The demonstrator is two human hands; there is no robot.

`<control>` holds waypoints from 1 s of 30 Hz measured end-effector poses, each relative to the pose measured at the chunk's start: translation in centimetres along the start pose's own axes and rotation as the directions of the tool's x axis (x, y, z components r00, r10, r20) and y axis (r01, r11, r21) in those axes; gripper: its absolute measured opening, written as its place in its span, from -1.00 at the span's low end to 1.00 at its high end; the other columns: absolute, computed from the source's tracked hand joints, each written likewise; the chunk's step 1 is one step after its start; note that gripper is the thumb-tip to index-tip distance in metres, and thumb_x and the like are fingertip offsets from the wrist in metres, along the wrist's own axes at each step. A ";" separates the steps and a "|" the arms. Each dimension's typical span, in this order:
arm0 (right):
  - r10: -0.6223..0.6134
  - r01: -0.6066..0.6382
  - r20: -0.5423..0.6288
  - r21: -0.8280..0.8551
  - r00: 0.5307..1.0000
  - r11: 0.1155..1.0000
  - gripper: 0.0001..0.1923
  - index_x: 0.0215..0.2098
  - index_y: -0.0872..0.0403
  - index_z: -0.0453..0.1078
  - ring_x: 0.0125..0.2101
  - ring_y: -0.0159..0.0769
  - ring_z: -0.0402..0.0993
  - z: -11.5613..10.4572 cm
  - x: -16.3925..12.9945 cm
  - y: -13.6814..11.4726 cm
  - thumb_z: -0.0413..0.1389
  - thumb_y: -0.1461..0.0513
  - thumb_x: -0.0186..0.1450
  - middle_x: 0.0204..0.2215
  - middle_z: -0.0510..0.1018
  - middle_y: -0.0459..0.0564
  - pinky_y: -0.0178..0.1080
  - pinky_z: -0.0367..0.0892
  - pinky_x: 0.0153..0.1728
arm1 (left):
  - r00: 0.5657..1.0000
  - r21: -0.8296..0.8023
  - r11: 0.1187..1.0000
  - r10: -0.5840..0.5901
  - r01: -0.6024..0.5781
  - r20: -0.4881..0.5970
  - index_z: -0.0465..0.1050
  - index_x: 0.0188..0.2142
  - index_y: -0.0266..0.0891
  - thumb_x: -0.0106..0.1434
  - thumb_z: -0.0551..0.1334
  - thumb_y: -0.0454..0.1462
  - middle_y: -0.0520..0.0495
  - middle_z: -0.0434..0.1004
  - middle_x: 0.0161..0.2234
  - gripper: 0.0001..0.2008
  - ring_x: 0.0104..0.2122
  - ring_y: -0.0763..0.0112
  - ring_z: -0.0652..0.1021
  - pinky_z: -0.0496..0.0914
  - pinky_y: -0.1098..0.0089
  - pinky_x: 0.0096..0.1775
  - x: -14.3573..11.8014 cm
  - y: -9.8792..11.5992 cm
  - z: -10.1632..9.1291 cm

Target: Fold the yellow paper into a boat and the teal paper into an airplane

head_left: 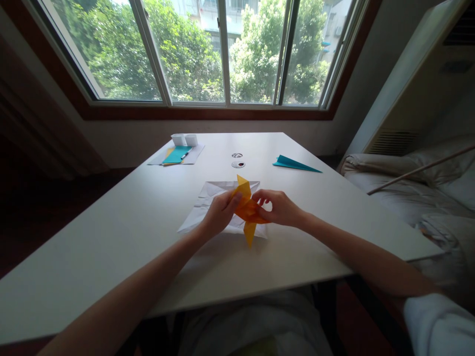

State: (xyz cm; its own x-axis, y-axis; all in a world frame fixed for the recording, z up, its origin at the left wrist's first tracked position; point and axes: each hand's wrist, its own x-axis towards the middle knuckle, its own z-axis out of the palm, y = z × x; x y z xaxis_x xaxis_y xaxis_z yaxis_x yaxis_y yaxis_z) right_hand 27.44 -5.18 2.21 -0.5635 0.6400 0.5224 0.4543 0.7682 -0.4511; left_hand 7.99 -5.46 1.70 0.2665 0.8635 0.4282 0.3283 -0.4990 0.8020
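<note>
The person sits at the near edge of the white table [111,257], both bare arms stretched forward over it. The left hand [219,213] is closed on the orange paper [248,210], with the thumb on top and the fingers pressing from the left side. The right hand [281,207] pinches the same paper from the right, its fingertips curled together on a fold. The orange paper is held just above the middle of the tabletop, partly folded, with one point standing up and one point hanging down toward the person. Under it lies a white creased sheet [208,207], flat on the table.

I judge that a fold is being made or pressed at this moment, somewhere in the middle of the folding work. The next move would need both hands to keep the layers aligned and to press the crease firmly, because the paper is in the air and not supported.

Farther away, near the right edge, rests a teal paper plane [295,164]. Near the far left corner are a teal sheet [176,155] with a pen [184,155] on it, and two small white cups [184,139] behind.
</note>
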 end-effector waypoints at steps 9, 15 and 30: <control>0.155 -0.155 -0.009 -0.006 0.988 0.988 -0.81 -0.29 0.09 0.46 -0.54 -0.46 0.38 0.2 0.1 -0.2 0.02 0.29 0.19 -0.49 0.54 -0.09 -0.38 0.25 -0.46 | 0.966 -0.249 0.957 -0.084 0.146 0.244 0.37 -0.14 -0.26 0.16 0.15 -0.04 -0.08 0.46 -0.30 -0.61 -0.40 0.39 0.48 0.37 0.47 -0.48 -0.1 0.5 0.2; 0.247 -0.240 -0.002 0.237 0.969 0.942 -0.80 -0.27 0.11 0.42 -0.44 -0.35 0.45 0.3 0.0 0.7 0.05 0.20 0.19 -0.36 0.54 0.00 -0.33 0.34 -0.45 | 0.951 -0.349 0.900 -0.176 0.260 0.256 0.37 -0.15 -0.28 0.03 0.28 -0.19 -0.11 0.47 -0.28 -0.62 -0.37 0.37 0.51 0.41 0.48 -0.46 0.0 0.3 0.2; 0.519 -0.400 0.122 0.788 0.846 0.468 -0.80 -0.27 0.09 0.32 -0.34 -0.38 0.44 -0.1 0.7 1.9 0.09 0.16 0.17 -0.29 0.47 -0.02 -0.34 0.40 -0.40 | 0.885 -0.761 0.573 -0.465 0.305 0.005 0.36 -0.30 -0.30 -0.08 0.20 -0.40 -0.03 0.48 -0.35 -0.73 -0.39 0.43 0.50 0.41 0.46 -0.36 0.9 0.2 -0.3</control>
State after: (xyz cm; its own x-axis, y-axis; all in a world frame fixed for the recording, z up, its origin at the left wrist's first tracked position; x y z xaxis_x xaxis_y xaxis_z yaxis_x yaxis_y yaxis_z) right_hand 28.00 -3.26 1.82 -0.3252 0.9380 0.1202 -0.1059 0.0901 -0.9903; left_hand 8.08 -4.77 2.40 0.0873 0.9962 0.0038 -0.4204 0.0334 0.9067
